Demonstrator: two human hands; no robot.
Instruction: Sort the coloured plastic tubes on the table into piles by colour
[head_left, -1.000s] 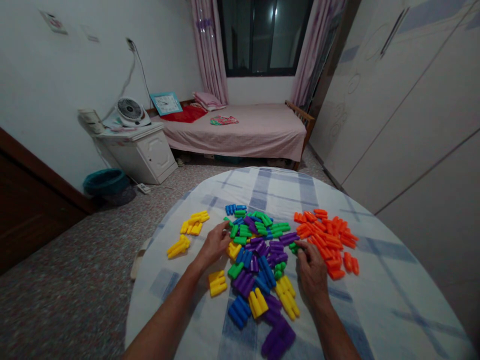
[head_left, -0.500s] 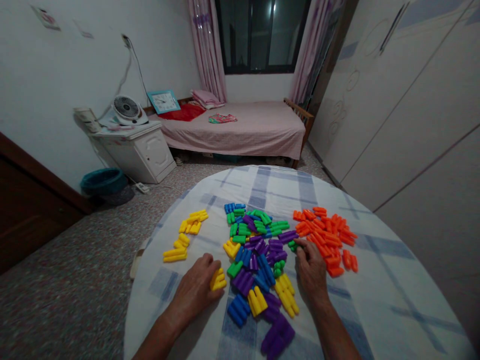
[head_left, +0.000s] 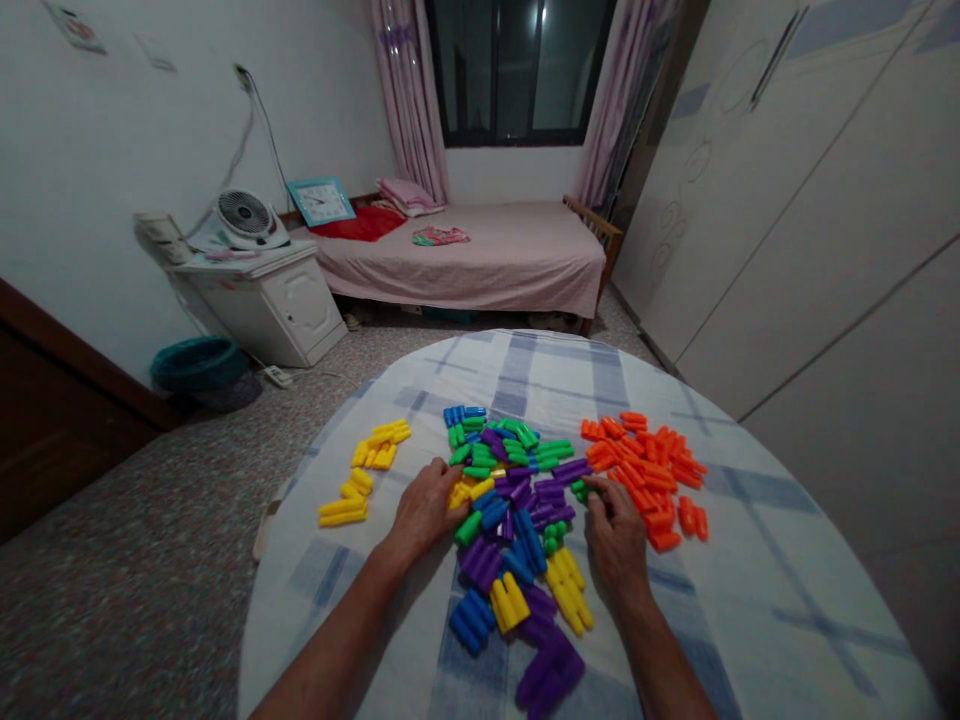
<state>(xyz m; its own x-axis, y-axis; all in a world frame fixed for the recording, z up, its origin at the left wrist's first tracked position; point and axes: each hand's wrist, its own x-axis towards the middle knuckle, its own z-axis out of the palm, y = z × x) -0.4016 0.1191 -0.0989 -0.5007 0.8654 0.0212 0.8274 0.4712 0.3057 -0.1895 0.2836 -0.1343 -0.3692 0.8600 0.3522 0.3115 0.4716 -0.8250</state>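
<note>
My left hand [head_left: 429, 508] is closed at the left edge of a mixed pile of plastic building blocks, its fingers around yellow blocks [head_left: 457, 494]. How many it holds is partly hidden by the fingers. On the pile's right side my right hand [head_left: 619, 530] has curled fingers, with the tips on a small green block [head_left: 579, 490]. Between the hands lie purple blocks [head_left: 481, 565], blue blocks [head_left: 472, 620], green blocks [head_left: 517, 432] and yellow blocks [head_left: 510, 602]. The pieces look like short joined tubes.
Several yellow blocks [head_left: 343, 512] form a separate group at the left, and a heap of orange blocks [head_left: 652, 470] lies at the right. The round table wears a checked cloth [head_left: 750, 610]. Beyond it stand a bed [head_left: 517, 250], a white cabinet [head_left: 292, 300] and a wardrobe [head_left: 787, 250].
My left hand has moved up and to the right, from beside the pile to the yellow blocks at its left edge. My right hand stays at the green block.
</note>
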